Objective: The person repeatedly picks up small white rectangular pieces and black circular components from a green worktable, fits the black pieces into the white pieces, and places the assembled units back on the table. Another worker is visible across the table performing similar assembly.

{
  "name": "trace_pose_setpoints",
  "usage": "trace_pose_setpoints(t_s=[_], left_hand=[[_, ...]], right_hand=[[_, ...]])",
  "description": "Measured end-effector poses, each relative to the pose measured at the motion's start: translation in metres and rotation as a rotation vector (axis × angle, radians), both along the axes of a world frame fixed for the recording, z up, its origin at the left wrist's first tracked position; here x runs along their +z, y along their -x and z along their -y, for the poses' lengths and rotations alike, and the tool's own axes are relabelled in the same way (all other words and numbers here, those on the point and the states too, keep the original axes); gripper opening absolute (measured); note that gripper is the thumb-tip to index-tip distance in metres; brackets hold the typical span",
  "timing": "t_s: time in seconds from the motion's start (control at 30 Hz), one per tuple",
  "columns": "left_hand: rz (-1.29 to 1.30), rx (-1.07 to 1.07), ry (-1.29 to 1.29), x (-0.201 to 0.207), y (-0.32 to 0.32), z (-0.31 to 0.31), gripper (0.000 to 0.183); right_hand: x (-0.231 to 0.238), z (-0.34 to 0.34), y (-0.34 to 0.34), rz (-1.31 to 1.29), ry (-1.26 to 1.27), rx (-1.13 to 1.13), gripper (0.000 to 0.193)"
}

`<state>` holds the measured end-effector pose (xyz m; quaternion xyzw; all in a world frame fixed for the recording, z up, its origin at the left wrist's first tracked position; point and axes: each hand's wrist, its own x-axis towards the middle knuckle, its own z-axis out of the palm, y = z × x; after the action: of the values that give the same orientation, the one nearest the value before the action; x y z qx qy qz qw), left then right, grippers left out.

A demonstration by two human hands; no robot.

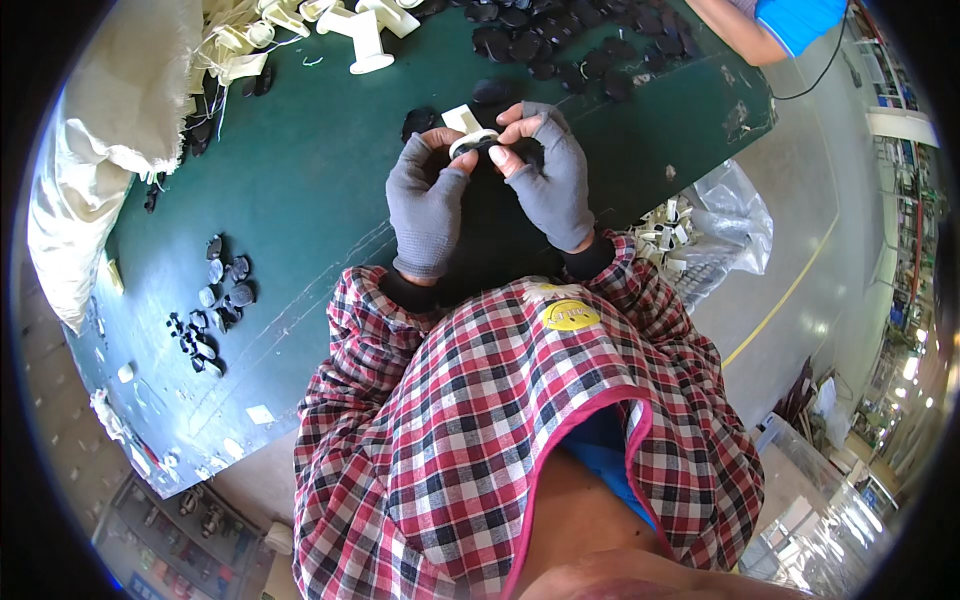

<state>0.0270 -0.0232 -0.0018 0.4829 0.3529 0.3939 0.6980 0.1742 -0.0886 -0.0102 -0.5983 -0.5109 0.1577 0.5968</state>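
Observation:
Above the green table, both hands in grey fingerless gloves meet at a cream plastic part (461,119) with a round flange at its near end. A small black piece (480,143) sits against that flange; whether it is seated cannot be made out. My left hand (425,205) pinches the flange from the left, thumb underneath. From the right, my right hand (552,180) grips the same part, its thumb at the black piece. Just beyond my fingers lie a round black piece (418,123) and another dark oval one (493,92).
Many black pieces (540,45) are heaped on the far side of the green table (290,170). Cream parts (370,45) pile up beside a white sack (110,110) at far left. Loose black pieces (240,293) lie nearer left. A clear bag (735,215) stands at right; another person's arm (740,30) reaches in.

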Motion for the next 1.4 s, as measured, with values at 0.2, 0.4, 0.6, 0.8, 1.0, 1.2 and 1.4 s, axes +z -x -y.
trace_pose_setpoints(t_s=[0.2, 0.4, 0.6, 0.8, 1.0, 1.2, 1.4], left_hand=[[-0.124, 0.016, -0.11, 0.001, -0.001, 0.0, 0.018], [-0.287, 0.044, -0.345, -0.007, 0.0, -0.005, 0.015], [-0.328, 0.07, -0.414, -0.01, -0.003, -0.006, 0.017], [-0.178, 0.049, -0.334, -0.009, -0.004, -0.005, 0.022], [-0.294, -0.009, -0.481, -0.009, 0.0, -0.013, 0.024], [-0.378, -0.045, -0.523, 0.0, 0.0, -0.013, 0.023], [-0.12, 0.051, -0.276, -0.003, -0.003, -0.007, 0.018]], right_hand=[[0.002, 0.006, -0.004, -0.296, 0.192, 0.054, 0.015], [0.004, 0.002, -0.013, -0.044, 0.161, 0.061, 0.011], [-0.001, 0.001, -0.001, -0.2, 0.171, -0.021, 0.014], [0.004, -0.004, -0.007, 0.033, -0.039, 0.032, 0.011], [0.01, -0.003, -0.001, -0.528, 0.249, 0.017, 0.01], [-0.002, -0.012, -0.011, 0.022, -0.032, 0.046, 0.014], [0.001, -0.012, -0.015, 0.044, 0.034, 0.153, 0.016]])
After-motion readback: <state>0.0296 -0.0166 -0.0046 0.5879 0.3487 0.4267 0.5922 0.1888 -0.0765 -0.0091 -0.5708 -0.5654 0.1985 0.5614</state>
